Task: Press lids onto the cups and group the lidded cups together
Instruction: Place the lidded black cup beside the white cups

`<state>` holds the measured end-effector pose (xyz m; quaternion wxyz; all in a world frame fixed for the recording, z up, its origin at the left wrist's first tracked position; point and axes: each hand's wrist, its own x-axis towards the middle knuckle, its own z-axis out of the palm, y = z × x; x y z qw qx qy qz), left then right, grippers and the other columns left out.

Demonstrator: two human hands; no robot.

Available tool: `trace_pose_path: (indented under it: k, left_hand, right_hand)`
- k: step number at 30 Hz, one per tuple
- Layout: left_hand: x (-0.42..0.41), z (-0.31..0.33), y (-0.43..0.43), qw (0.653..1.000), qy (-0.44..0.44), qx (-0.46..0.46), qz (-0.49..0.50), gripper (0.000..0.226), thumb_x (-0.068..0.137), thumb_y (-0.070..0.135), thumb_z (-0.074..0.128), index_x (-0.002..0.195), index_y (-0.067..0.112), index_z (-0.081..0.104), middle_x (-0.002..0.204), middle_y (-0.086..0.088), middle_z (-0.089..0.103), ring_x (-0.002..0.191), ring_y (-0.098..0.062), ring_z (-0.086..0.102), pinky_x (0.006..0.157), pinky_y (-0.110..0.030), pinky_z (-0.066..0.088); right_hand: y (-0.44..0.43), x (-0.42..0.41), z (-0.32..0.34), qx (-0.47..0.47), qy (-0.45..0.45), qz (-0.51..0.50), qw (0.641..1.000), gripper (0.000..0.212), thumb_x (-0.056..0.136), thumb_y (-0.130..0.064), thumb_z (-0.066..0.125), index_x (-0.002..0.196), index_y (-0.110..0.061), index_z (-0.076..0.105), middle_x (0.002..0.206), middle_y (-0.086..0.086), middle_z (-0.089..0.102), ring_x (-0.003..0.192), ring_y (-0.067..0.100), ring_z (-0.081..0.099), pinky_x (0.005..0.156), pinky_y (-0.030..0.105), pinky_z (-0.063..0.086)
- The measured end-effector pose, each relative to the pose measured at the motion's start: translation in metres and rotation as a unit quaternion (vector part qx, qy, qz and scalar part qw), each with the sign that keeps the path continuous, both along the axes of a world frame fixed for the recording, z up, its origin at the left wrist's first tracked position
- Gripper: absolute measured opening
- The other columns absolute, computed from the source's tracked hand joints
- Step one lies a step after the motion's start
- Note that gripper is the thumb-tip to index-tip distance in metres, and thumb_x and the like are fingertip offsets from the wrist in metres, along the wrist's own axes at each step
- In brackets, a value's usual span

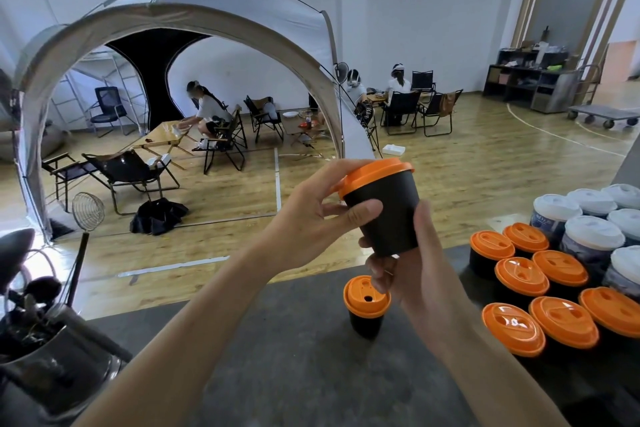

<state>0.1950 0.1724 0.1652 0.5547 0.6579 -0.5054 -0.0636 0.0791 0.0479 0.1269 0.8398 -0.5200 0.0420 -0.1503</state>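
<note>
I hold a black cup (391, 215) with an orange lid (375, 173) in the air above the dark counter (277, 340). My left hand (318, 211) curls over the lid's rim, its thumb against the cup wall. Lower down, my right hand (412, 263) grips the cup at its base. Below them a smaller black cup with an orange lid (366, 298) stands alone on the counter. At the right, several lidded black cups with orange lids (540, 277) stand grouped, with several white-lidded cups (588, 229) behind them.
A metal pot of utensils (52, 350) stands at the counter's left end, a wire skimmer sticking up from it. Beyond the counter edge lie a wooden floor, a grey tent, folding chairs and seated people.
</note>
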Motion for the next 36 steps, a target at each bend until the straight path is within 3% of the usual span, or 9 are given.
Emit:
trace_pose_path:
  k: [3,6,14,20,25,29,31,34,36]
  left_hand:
    - [-0.001,0.002,0.0,1.0,-0.002,0.0,0.003,0.054,0.093,0.038,0.069,0.141,0.02,0.054,0.13,-0.005,0.061,0.128,-0.025,0.059,0.098,-0.042,0.058]
    - [-0.003,0.006,0.001,1.0,-0.008,0.012,-0.008,0.062,0.084,0.03,0.082,0.139,0.032,0.053,0.13,-0.001,0.061,0.123,-0.021,0.063,0.098,-0.034,0.057]
    - [-0.003,0.006,0.001,0.999,-0.029,0.026,0.001,0.047,0.093,0.035,0.072,0.136,0.037,0.054,0.134,0.005,0.057,0.128,-0.015,0.057,0.1,-0.033,0.056]
    - [-0.006,0.004,0.004,0.996,-0.066,0.06,0.006,0.071,0.079,0.035,0.082,0.142,0.034,0.05,0.136,0.011,0.053,0.123,-0.006,0.058,0.095,-0.022,0.055]
    - [-0.005,0.002,0.003,0.996,-0.05,0.075,0.002,0.064,0.089,0.036,0.072,0.147,0.024,0.048,0.136,0.009,0.052,0.123,-0.01,0.058,0.099,-0.029,0.056]
    - [-0.006,-0.003,0.001,0.99,-0.112,0.082,0.034,0.074,0.08,0.03,0.089,0.142,0.027,0.049,0.137,0.011,0.054,0.123,-0.008,0.059,0.094,-0.026,0.057]
    - [-0.008,-0.014,-0.001,0.984,-0.139,0.082,0.075,0.087,0.072,0.036,0.094,0.142,0.029,0.043,0.138,0.016,0.053,0.123,-0.006,0.058,0.097,-0.031,0.056]
    - [-0.013,-0.046,-0.001,0.98,-0.146,0.089,0.105,0.111,0.065,0.045,0.096,0.151,0.038,0.026,0.139,0.015,0.048,0.123,0.0,0.055,0.1,-0.025,0.053]
    - [-0.017,-0.079,0.001,0.976,-0.136,0.11,0.127,0.098,0.066,0.053,0.091,0.145,0.042,0.034,0.134,0.016,0.049,0.12,-0.002,0.055,0.1,-0.031,0.054]
  right_hand:
    - [-0.001,0.0,-0.001,-0.01,0.0,0.003,1.0,0.068,0.089,-0.064,0.038,0.119,-0.008,0.063,0.083,0.013,0.064,0.055,0.015,0.047,0.05,0.029,0.035]
    - [-0.003,0.0,0.0,0.021,0.015,0.052,0.998,0.075,0.092,-0.069,0.026,0.106,-0.014,0.075,0.079,0.015,0.064,0.055,0.015,0.043,0.052,0.03,0.032]
    - [0.001,0.003,-0.006,0.013,-0.001,0.004,1.0,0.074,0.082,-0.069,0.04,0.12,-0.009,0.062,0.082,0.013,0.06,0.056,0.016,0.046,0.051,0.029,0.038]
    - [-0.006,0.001,-0.009,0.054,0.001,0.085,0.995,0.081,0.096,-0.07,0.019,0.104,-0.013,0.077,0.076,0.016,0.059,0.055,0.019,0.043,0.055,0.031,0.036]
    - [-0.008,0.001,-0.012,0.054,-0.01,0.062,0.997,0.071,0.089,-0.069,0.034,0.122,-0.014,0.065,0.086,0.012,0.057,0.06,0.017,0.05,0.056,0.03,0.046]
    - [-0.01,0.006,-0.019,0.055,0.006,0.023,0.998,0.069,0.09,-0.065,0.042,0.128,-0.011,0.062,0.086,0.012,0.063,0.062,0.017,0.055,0.056,0.029,0.049]
    - [-0.011,0.004,-0.023,0.059,0.005,-0.013,0.998,0.069,0.084,-0.065,0.06,0.129,-0.013,0.062,0.097,0.012,0.069,0.072,0.016,0.062,0.058,0.028,0.052]
    - [-0.016,-0.005,-0.031,-0.074,0.045,-0.136,0.987,0.082,0.054,-0.067,0.086,0.12,-0.024,0.065,0.107,0.001,0.074,0.091,0.014,0.07,0.068,0.023,0.051]
    - [-0.018,-0.01,-0.041,-0.271,0.078,-0.225,0.933,0.069,0.052,-0.059,0.09,0.109,-0.031,0.062,0.1,-0.011,0.069,0.094,0.002,0.065,0.071,0.011,0.047]
